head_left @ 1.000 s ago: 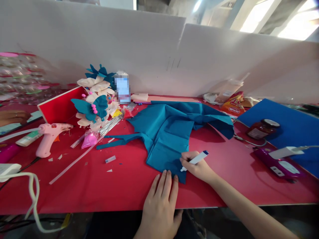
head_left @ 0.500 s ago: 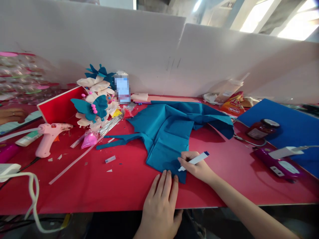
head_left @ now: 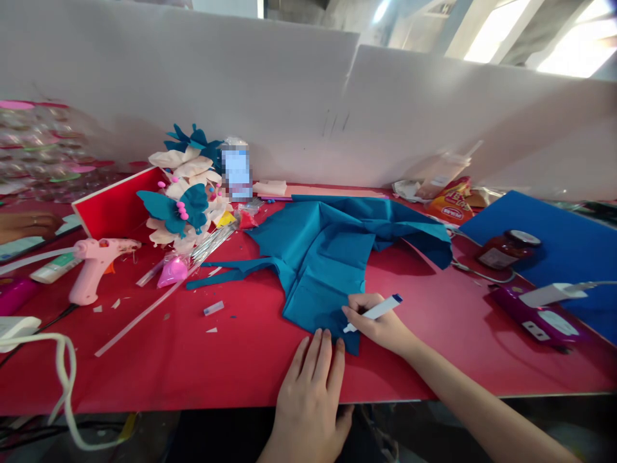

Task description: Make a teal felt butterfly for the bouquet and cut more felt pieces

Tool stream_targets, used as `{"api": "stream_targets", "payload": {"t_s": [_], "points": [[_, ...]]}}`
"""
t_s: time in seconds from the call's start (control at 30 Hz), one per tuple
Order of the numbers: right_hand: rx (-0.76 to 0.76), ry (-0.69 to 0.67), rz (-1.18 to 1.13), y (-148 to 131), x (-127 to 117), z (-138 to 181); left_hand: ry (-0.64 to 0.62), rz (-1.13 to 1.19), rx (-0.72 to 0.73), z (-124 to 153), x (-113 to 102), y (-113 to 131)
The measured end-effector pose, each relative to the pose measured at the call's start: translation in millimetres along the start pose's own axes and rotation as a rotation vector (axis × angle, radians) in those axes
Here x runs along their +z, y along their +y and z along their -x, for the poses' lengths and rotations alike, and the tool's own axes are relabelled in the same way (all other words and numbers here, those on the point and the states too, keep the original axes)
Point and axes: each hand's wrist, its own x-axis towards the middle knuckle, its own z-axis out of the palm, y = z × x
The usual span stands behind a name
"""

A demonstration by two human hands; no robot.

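Head view: the right hand (head_left: 380, 325), pinching the white marker (head_left: 373, 313), has crept slightly left on the teal sheet (head_left: 322, 257) lying on the red worktop (head_left: 193, 347); the left hand (head_left: 311, 392) stays flat at its near corner, fingers together.

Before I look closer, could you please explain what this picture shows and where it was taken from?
No machine here: a person works with two bare hands, filmed by a camera on their own head, looking down. The left hand lies flat, fingertips on the near corner of a teal cloth on the red table. The right hand grips a white marker, tip at that cloth. Further left: a pink glue gun and a flower bouquet; right: a jar at the edge of a blue sheet.
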Motion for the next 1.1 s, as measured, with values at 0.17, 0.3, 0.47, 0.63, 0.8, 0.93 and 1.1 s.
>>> {"api": "stream_targets", "payload": {"t_s": [0.17,0.3,0.47,0.63,0.8,0.93,1.1], "points": [[-0.006,0.000,0.021,0.5,0.6,-0.9,0.000,0.001,0.003,0.0,-0.3,0.6],[-0.017,-0.002,0.036,-0.8,0.5,-1.4,0.008,-0.002,0.007,-1.5,-0.6,0.1],[-0.001,-0.009,0.005,1.1,0.2,-0.7,0.015,-0.006,0.008,-0.9,-1.1,0.6],[0.053,-0.001,-0.057,2.0,-0.6,0.2,0.006,-0.006,0.006,-0.4,-0.6,1.3],[0.063,0.044,-0.066,-1.3,-2.3,-0.5,0.020,-0.008,0.006,-2.3,-0.8,0.6],[0.049,0.016,-0.025,-0.4,-1.8,0.0,0.017,-0.006,0.008,-2.6,-1.6,0.1],[0.039,-0.012,-0.028,0.5,-1.5,1.3,0.006,-0.003,0.000,-0.9,-1.5,1.5]]}}
